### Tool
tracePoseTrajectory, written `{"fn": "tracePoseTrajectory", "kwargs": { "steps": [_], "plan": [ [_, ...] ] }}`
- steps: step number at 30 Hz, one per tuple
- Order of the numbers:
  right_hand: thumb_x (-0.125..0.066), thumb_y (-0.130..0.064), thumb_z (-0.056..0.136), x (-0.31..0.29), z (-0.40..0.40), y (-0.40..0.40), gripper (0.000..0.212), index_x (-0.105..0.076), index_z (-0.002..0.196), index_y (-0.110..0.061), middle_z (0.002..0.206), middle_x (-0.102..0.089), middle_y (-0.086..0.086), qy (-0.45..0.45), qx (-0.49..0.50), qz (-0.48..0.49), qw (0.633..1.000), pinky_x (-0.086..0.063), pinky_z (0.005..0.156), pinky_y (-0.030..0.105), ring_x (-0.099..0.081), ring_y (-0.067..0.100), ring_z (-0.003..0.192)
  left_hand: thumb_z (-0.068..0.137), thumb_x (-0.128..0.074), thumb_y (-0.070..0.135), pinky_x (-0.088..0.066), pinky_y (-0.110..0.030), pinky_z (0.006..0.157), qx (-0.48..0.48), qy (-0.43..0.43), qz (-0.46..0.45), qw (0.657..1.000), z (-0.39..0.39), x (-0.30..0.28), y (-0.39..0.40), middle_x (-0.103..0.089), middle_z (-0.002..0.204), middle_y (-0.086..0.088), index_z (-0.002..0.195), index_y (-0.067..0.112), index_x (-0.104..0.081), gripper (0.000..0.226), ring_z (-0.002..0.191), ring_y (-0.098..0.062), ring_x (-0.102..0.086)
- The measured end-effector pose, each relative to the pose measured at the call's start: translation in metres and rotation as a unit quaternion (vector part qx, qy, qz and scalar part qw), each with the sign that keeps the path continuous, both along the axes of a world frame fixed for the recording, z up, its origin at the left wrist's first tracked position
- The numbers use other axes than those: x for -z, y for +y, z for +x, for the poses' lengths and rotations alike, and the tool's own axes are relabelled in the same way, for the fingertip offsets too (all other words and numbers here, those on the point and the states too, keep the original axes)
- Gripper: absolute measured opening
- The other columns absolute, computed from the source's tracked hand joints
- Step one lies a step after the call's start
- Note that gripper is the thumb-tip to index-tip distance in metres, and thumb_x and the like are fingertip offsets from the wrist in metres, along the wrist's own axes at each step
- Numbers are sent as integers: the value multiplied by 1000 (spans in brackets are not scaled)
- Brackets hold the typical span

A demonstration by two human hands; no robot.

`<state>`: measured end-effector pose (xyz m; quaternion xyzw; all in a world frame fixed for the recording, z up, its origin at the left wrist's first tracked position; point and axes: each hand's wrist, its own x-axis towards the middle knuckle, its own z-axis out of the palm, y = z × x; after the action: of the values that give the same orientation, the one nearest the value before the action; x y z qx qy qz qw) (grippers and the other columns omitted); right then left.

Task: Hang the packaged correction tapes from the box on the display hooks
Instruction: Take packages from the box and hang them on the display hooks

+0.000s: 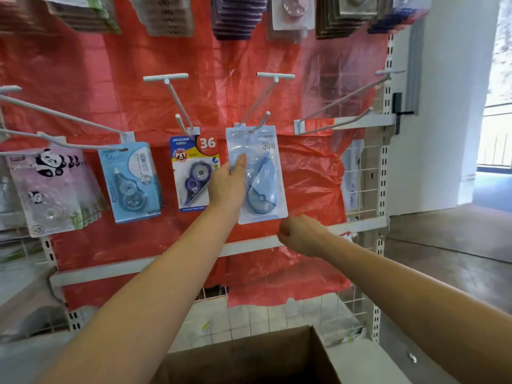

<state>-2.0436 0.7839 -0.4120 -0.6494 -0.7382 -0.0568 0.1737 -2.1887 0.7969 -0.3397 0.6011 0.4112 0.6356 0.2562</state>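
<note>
Cardboard box (249,358); L hand (225,187) holds glossy pkg (263,189).

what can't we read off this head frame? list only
- Box contents: cut off by the bottom edge, interior dark.
- Left hand grip on the blue pack: the fingers lie behind it, only the thumb on front.
- Whether the pack's hole sits on the hook: too small to tell.
- Right hand: curled, palm side hidden.
- Top-row packs: blurred, cropped by the top edge.
</note>
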Motion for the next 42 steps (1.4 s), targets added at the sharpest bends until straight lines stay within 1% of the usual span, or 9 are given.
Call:
{"fn": "tracePoseTrajectory", "kwargs": {
  "steps": [3,8,13,17,23,30,34,38,42],
  "plan": [
    [-42,-24,93,15,6,19,31,-65,108,-10,105,-66,15,-1,-12,-23,1000,-48,75,34,-62,33,93,96,-50,40,-40,-27,63,-9,-13,-30,999,2,1,23,-53,71,0,69,18,-50,34,72,-16,-49],
    [-42,-21,94,33,14,46,31,-65,112,-11,111,-66,14,5,-32,-25,999,-49,79,34,-62,33,98,93,-50,48,-46,-43,96,-24,25,-30,999,0,-2,62,-66,107,-16,106,5,-65,48,104,-32,-60],
    [-44,-23,95,40,21,64,28,-61,115,-13,114,-66,13,27,-48,-37,998,-50,82,37,-62,34,100,98,-47,36,-42,-22,64,-32,1,-71,997,7,-8,76,-56,84,-2,113,0,-61,41,87,-18,-52],
    [-46,-24,94,42,17,72,29,-60,117,-14,116,-66,13,35,-58,-49,996,-50,84,37,-61,34,103,97,-48,40,-50,-37,94,48,-17,-122,991,6,-3,74,-59,103,-4,121,6,-56,43,95,-21,-58],
    [-43,-20,96,46,-7,73,31,-60,117,-6,118,-63,18,7,-83,-42,996,-44,83,35,-58,35,106,83,-61,45,-51,-35,88,49,17,-222,974,-5,26,69,-60,121,-8,128,10,-52,57,106,-23,-60],
    [-44,-20,95,75,-33,56,28,-58,114,-5,118,-61,17,12,-113,-109,987,-43,83,35,-56,32,106,98,-48,25,-43,-31,83,35,176,-287,941,-42,89,38,-59,111,-9,122,10,-54,29,97,-21,-56],
    [-43,-26,97,111,-47,47,33,-58,119,-6,121,-61,14,-8,-118,-159,980,-44,88,34,-56,31,109,93,-50,24,-43,-29,70,-11,400,-217,890,-69,144,29,-63,90,-8,91,18,-65,16,85,-22,-60],
    [-44,-25,96,160,-62,42,34,-60,120,-7,125,-59,13,-41,-117,-204,971,-46,93,37,-56,30,112,95,-50,28,-45,-31,84,-13,511,-231,828,-91,212,25,-66,115,-2,109,17,-67,25,105,-22,-59],
    [-41,-22,97,215,-69,40,30,-60,113,-5,110,-62,12,-45,-118,-265,956,-39,79,30,-56,26,98,95,-50,28,-42,-29,83,-8,546,-266,794,-106,293,29,-65,116,-3,109,18,-66,23,107,-22,-57]
  ]
}}
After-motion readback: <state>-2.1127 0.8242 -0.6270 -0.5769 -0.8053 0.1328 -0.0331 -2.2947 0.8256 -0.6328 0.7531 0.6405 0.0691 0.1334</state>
